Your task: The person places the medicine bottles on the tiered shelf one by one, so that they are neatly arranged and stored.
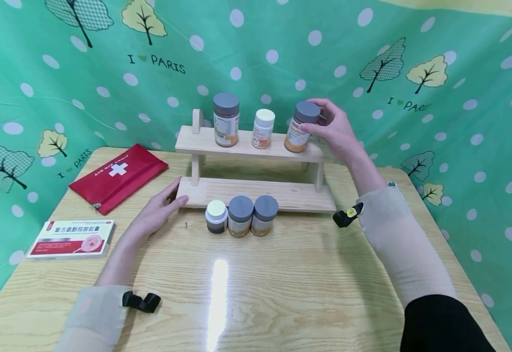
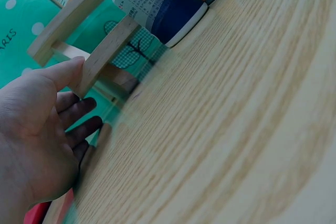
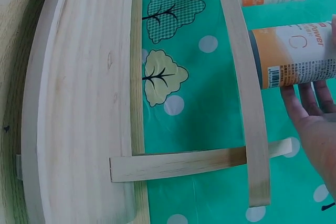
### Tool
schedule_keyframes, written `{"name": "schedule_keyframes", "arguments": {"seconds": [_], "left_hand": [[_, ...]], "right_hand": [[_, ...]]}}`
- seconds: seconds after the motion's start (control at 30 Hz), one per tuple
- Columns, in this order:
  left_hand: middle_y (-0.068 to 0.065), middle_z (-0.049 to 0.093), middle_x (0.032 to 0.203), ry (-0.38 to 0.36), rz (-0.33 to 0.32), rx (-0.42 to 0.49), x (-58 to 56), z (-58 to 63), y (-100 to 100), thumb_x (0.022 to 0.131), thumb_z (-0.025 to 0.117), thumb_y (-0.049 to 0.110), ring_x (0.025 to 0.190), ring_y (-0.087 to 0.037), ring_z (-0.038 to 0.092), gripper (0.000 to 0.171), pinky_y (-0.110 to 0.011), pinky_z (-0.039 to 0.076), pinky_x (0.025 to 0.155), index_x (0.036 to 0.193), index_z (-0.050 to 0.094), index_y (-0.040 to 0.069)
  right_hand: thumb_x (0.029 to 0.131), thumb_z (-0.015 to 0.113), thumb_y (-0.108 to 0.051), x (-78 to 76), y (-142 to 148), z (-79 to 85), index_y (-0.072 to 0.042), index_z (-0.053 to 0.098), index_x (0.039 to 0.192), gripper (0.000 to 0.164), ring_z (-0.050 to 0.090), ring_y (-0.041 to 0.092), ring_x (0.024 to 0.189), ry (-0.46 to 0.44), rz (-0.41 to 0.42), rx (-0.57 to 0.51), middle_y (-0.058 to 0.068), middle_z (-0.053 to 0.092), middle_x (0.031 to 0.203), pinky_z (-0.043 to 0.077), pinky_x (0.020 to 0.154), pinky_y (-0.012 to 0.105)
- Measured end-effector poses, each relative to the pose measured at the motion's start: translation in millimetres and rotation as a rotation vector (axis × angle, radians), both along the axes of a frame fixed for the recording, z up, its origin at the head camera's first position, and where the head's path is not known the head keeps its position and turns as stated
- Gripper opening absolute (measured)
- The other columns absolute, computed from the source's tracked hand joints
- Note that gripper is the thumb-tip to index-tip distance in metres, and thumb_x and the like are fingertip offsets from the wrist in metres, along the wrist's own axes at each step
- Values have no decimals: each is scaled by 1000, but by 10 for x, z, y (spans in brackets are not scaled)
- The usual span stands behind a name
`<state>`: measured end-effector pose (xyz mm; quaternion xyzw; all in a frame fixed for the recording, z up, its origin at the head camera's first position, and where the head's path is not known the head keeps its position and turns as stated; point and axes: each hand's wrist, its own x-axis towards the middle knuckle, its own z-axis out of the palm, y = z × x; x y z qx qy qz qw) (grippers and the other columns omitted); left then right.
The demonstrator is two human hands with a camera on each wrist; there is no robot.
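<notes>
Right hand pinches an orange-and-white bottle at the top of a wooden shelf

The right hand [image 1: 335, 128] grips the grey-lidded orange-and-white bottle [image 1: 297, 134] near its lid, thumb in front and fingers behind. The bottle tilts slightly, its base at the upper tier [image 1: 189, 139]; whether it fully touches is unclear. To this hand's left on that tier stand a small white-lidded bottle [image 1: 263, 131] and, farther along, a tall grey-lidded bottle [image 1: 226, 124], both upright.

The left hand [image 1: 155, 211] holds the left end of the wooden shelf [image 1: 256, 189] at its lower tier, thumb against the edge, fingers curled behind. Just right of it, on the desk [image 1: 308, 278] before the shelf, three bottles stand in a close row: a blue-and-white jar [image 1: 216, 224], then two grey-lidded jars [image 1: 240, 224]. Beyond and left of the left hand lies a red pouch [image 1: 119, 183] with a white cross; left of its forearm, a medicine box [image 1: 71, 238].
</notes>
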<state>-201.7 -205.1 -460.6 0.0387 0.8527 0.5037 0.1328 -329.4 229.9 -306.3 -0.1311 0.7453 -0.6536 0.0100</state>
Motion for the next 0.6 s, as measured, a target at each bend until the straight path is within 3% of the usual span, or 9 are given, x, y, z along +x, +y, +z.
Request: {"name": "schedule_keyframes", "arguments": {"seconds": [0.17, 0.33, 0.6], "left_hand": [[-9, 9, 175, -1, 2, 1, -6, -14, 0, 102, 54, 58, 163, -37, 3, 84, -64, 9, 130, 167, 8, 30], [-9, 9, 175, 1, 1, -6, -7, -7, 11, 102, 54, 57, 163, -38, 4, 84, -65, 10, 129, 167, 8, 30], [-10, 9, 175, 0, 4, 6, -6, -7, 8, 103, 54, 55, 163, -38, 3, 83, -65, 9, 129, 167, 8, 30]], "right_hand": [[84, 83, -6, 45, 7, -20, -20, 55, 144, 67, 55, 24, 134, 22, -5, 31, 4, 57, 143, 42, 120, 40], [87, 82, -12, 162, 26, -61, -26, 49, 150, 73, 51, 26, 139, 46, -39, 9, 7, 51, 151, 38, 124, 45], [90, 79, -11, 422, 79, -257, -24, 44, 153, 73, 50, 27, 143, 111, -132, -168, 8, 51, 151, 47, 117, 35]]}}
